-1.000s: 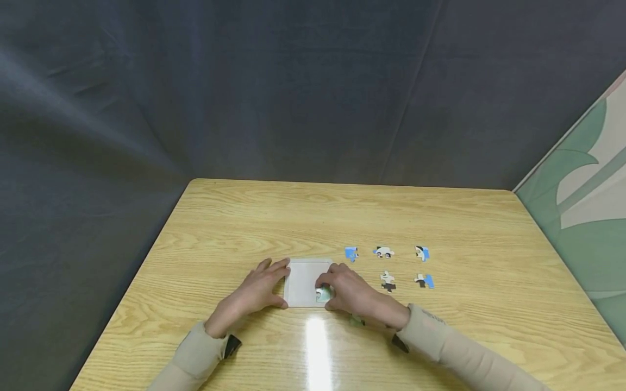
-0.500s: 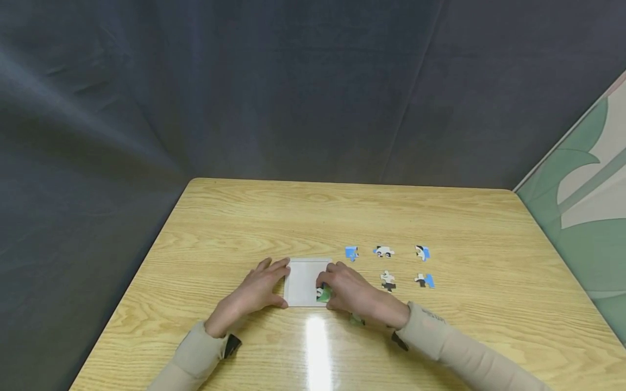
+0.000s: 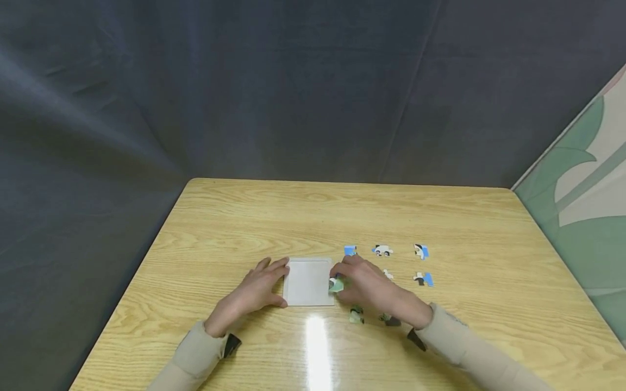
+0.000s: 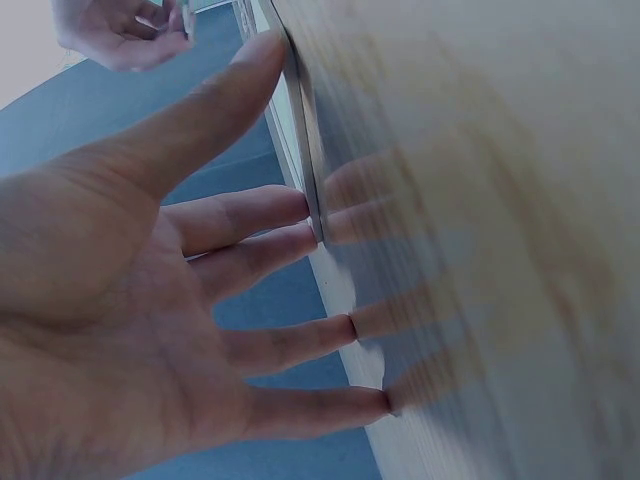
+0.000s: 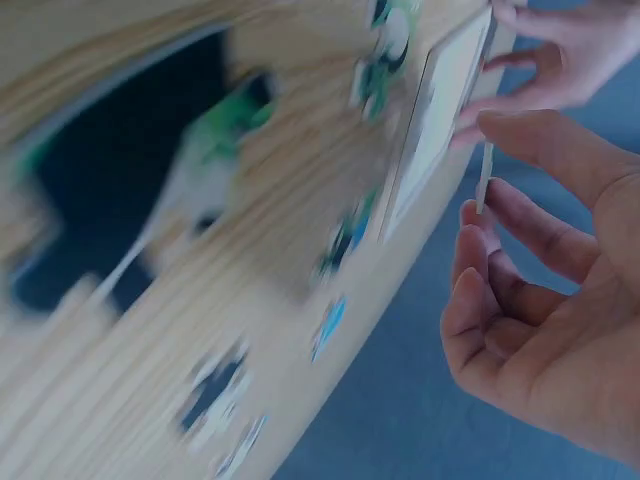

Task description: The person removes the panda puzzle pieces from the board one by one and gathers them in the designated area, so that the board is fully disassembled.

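Observation:
A shallow white tray (image 3: pixel 308 283) lies on the wooden table. My left hand (image 3: pixel 256 285) rests at its left side with fingers extended; in the left wrist view the thumb and two fingertips touch the tray's edge. Just off the right rim, my right hand (image 3: pixel 367 283) pinches a green and white jigsaw puzzle piece (image 3: pixel 336 284) between thumb and fingers. The right wrist view shows that puzzle piece (image 5: pixel 484 180) edge-on, raised above the table, its other fingers curled loosely. No piece lies in the tray.
Several loose puzzle pieces lie right of the tray: a blue one (image 3: pixel 350 250), a panda-face one (image 3: pixel 382 250), blue-edged ones (image 3: pixel 421 251) and green ones (image 3: pixel 356 314) nearer the front. Some sit partly under the right hand. A dark curtain (image 3: pixel 313 92) hangs behind the table.
My right hand has moved right, carrying the green puzzle piece from the tray's lower right corner to outside its right rim. The left hand has stayed at the left edge.

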A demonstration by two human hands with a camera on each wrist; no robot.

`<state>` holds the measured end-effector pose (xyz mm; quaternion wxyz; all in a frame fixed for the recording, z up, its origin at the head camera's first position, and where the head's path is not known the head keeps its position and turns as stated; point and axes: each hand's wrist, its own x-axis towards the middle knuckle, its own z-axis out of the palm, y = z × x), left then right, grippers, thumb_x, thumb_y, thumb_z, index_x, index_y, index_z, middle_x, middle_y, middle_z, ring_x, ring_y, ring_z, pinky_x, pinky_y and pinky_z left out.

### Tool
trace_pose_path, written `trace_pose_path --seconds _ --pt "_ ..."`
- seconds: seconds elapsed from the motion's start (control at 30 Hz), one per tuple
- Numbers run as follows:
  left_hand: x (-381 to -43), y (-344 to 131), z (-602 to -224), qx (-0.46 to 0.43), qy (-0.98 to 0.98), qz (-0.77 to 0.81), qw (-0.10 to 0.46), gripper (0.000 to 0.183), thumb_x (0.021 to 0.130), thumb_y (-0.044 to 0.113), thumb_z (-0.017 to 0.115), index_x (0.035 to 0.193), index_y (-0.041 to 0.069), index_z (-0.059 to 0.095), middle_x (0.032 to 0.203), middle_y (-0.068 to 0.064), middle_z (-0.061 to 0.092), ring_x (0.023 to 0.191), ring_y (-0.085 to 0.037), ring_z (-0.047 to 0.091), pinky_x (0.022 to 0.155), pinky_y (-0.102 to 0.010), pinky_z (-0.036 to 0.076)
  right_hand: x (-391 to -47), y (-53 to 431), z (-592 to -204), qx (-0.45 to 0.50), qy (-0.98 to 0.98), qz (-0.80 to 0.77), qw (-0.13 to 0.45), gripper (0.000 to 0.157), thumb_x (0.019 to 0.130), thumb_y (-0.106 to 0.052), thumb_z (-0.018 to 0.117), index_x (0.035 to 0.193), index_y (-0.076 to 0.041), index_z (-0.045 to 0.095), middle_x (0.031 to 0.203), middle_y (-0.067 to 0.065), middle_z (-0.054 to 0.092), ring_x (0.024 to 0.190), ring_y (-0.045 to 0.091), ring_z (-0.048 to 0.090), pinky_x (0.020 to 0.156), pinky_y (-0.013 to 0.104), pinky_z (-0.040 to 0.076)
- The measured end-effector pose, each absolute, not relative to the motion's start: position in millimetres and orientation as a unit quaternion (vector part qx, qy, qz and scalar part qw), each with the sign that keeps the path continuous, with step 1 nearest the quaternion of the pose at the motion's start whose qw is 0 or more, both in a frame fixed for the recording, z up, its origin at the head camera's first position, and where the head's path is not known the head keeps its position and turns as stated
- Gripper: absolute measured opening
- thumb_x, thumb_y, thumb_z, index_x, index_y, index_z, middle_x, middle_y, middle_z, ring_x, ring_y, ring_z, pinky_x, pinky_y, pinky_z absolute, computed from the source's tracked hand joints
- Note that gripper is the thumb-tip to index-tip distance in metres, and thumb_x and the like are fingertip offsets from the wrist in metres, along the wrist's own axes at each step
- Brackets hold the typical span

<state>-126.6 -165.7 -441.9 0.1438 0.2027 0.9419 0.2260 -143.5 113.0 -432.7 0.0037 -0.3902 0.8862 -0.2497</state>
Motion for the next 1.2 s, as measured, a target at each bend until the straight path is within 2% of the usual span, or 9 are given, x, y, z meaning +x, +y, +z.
trace_pose_path --seconds 0.2,0.33,0.5,0.67,0.9,1.2 --pt "-126 -164 -440 0.2 0.942 0.227 0.148 0.071 0.075 0.023 0.081 0.135 0.001 0.051 0.154 -0.012 0.031 0.138 -0.05 0.021 0.1 -0.075 0.024 -140 157 -425 -0.378 0.892 -0.244 -0.038 0.035 0.071 -0.005 0.082 0.104 -0.007 0.07 0.095 0.002 0.064 0.082 0.018 0.057 0.063 0.024 0.05" --pt "-127 -164 -439 0.203 0.941 0.228 0.145 0.071 0.075 0.023 0.081 0.135 0.0 0.051 0.154 -0.013 0.032 0.138 -0.05 0.021 0.099 -0.075 0.024 -134 191 -415 -0.358 0.906 -0.224 -0.04 0.039 0.069 -0.005 0.085 0.105 -0.008 0.071 0.096 0.0 0.063 0.081 0.017 0.056 0.061 0.024 0.049" --pt "-127 -166 -440 0.211 0.939 0.23 0.142 0.071 0.074 0.023 0.082 0.134 -0.001 0.051 0.153 -0.015 0.032 0.137 -0.052 0.022 0.098 -0.076 0.025 -121 231 -411 -0.352 0.916 -0.191 -0.028 0.04 0.066 -0.006 0.086 0.103 -0.012 0.072 0.094 -0.003 0.064 0.081 0.015 0.057 0.06 0.024 0.049" --pt "-127 -168 -442 0.218 0.938 0.231 0.14 0.071 0.074 0.023 0.082 0.134 -0.002 0.052 0.153 -0.015 0.032 0.136 -0.054 0.023 0.098 -0.076 0.025 -111 261 -416 -0.361 0.915 -0.179 0.015 0.039 0.065 -0.005 0.085 0.102 -0.011 0.073 0.092 -0.004 0.063 0.078 0.012 0.055 0.058 0.024 0.047" --pt "-129 -169 -440 0.219 0.937 0.232 0.143 0.073 0.075 0.023 0.081 0.135 -0.002 0.05 0.154 -0.015 0.03 0.136 -0.054 0.021 0.097 -0.076 0.025 -108 283 -428 -0.355 0.914 -0.19 0.047 0.037 0.068 -0.006 0.083 0.103 -0.009 0.073 0.094 -0.004 0.064 0.081 0.01 0.057 0.064 0.025 0.051" --pt "-128 -169 -438 0.22 0.936 0.229 0.149 0.072 0.075 0.023 0.081 0.135 -0.003 0.05 0.154 -0.017 0.031 0.135 -0.055 0.023 0.099 -0.074 0.028 -105 287 -439 -0.388 0.897 -0.211 0.025 0.038 0.068 -0.001 0.082 0.104 -0.004 0.071 0.095 0.001 0.065 0.081 0.012 0.057 0.067 0.026 0.053"
